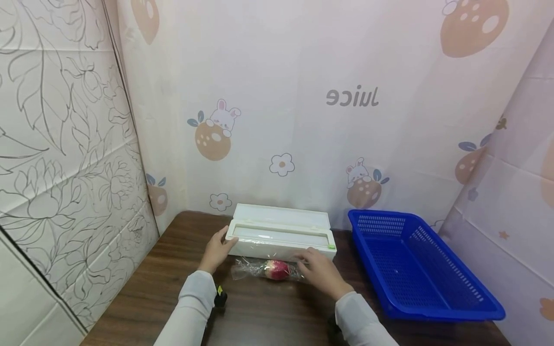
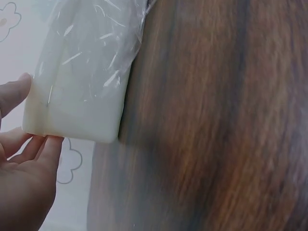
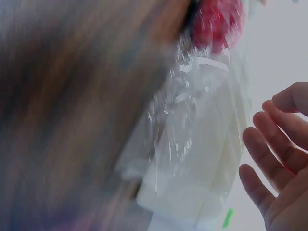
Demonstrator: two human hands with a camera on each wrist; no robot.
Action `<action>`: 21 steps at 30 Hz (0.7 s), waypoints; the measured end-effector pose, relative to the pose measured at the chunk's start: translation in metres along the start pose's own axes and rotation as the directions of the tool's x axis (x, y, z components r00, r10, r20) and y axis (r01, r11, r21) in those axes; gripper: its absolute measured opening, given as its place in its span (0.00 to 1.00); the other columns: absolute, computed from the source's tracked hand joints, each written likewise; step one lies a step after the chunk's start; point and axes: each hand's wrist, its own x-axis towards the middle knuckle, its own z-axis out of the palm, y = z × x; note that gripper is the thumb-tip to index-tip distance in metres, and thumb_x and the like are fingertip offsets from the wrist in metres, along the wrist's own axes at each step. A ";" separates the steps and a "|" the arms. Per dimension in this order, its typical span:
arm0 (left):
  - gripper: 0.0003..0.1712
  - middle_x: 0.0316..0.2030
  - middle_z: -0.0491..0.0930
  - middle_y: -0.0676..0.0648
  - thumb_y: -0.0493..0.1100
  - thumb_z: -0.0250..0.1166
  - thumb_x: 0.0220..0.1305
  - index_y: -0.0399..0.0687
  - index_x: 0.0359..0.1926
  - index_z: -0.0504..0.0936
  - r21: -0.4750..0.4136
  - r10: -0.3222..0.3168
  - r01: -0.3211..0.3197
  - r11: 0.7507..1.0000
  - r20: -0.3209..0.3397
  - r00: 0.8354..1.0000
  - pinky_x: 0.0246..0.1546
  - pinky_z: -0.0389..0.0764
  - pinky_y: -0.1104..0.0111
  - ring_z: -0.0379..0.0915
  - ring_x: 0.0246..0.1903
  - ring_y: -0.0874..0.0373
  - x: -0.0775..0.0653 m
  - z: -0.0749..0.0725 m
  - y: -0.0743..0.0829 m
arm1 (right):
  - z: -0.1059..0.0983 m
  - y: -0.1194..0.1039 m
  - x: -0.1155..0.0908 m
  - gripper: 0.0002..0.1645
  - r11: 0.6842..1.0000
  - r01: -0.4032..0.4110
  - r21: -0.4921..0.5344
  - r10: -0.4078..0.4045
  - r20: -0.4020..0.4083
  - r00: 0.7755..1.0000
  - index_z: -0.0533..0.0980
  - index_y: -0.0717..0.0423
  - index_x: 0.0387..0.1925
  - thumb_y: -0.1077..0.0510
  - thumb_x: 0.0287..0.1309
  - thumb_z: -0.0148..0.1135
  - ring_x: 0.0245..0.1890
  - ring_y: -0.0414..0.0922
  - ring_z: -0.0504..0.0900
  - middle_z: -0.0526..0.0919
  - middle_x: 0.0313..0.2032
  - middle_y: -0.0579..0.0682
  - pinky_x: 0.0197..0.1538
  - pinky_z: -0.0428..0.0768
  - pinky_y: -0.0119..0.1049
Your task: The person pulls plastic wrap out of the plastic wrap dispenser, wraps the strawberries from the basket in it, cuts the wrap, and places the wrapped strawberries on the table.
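A long white cling film dispenser point(image 1: 281, 249) lies across the far part of the table with its lid point(image 1: 281, 216) tipped back. My left hand point(image 1: 216, 251) grips its left end, the thumb on one side and the fingers at the end face in the left wrist view. In front of the dispenser lies a round red and pale-yellow fruit-like item point(image 1: 277, 270), wrapped in clear cling film point(image 1: 245, 269) that spreads out to both sides. Beside the film's right end is my right hand point(image 1: 321, 270); in the right wrist view its loosely bent fingers point(image 3: 269, 159) hold nothing.
To the right stands a blue perforated plastic basket point(image 1: 433, 315). The brown wooden table point(image 1: 268, 317) runs back to a patterned wall covering point(image 1: 281, 120). A green tab point(image 1: 331, 246) sits at the dispenser's right end.
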 end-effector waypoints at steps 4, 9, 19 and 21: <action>0.38 0.69 0.62 0.29 0.45 0.65 0.70 0.32 0.73 0.62 0.035 0.012 -0.012 0.999 0.005 1.000 0.66 0.68 0.52 0.59 0.69 0.37 0.000 -0.001 0.000 | -0.011 0.013 0.002 0.11 0.999 -0.025 0.034 0.029 -0.111 0.993 0.85 0.56 0.42 0.64 0.56 0.69 0.39 0.45 0.83 0.84 0.37 0.47 0.45 0.83 0.44; 0.38 0.69 0.62 0.29 0.44 0.65 0.70 0.32 0.72 0.62 0.040 0.015 -0.015 0.999 0.002 1.000 0.66 0.68 0.52 0.60 0.69 0.37 0.000 -0.001 0.000 | -0.026 0.034 0.007 0.12 0.998 -0.062 0.008 0.062 -0.222 0.973 0.85 0.60 0.43 0.63 0.56 0.71 0.39 0.50 0.81 0.83 0.36 0.53 0.43 0.81 0.48; 0.38 0.69 0.62 0.29 0.44 0.66 0.70 0.32 0.72 0.62 0.028 0.004 -0.005 1.000 0.006 1.000 0.66 0.68 0.52 0.59 0.69 0.37 0.000 -0.001 -0.001 | -0.038 0.063 0.008 0.21 0.968 -0.248 0.026 0.249 -0.140 0.958 0.81 0.66 0.46 0.54 0.59 0.73 0.32 0.48 0.71 0.75 0.32 0.55 0.37 0.73 0.45; 0.38 0.69 0.62 0.29 0.44 0.66 0.69 0.31 0.72 0.62 0.022 0.004 -0.004 1.000 0.005 1.000 0.65 0.68 0.52 0.59 0.69 0.37 0.000 0.000 -0.001 | -0.035 0.067 0.009 0.22 0.968 -0.249 0.018 0.249 -0.128 0.960 0.81 0.66 0.44 0.52 0.57 0.74 0.32 0.48 0.71 0.74 0.30 0.54 0.37 0.73 0.45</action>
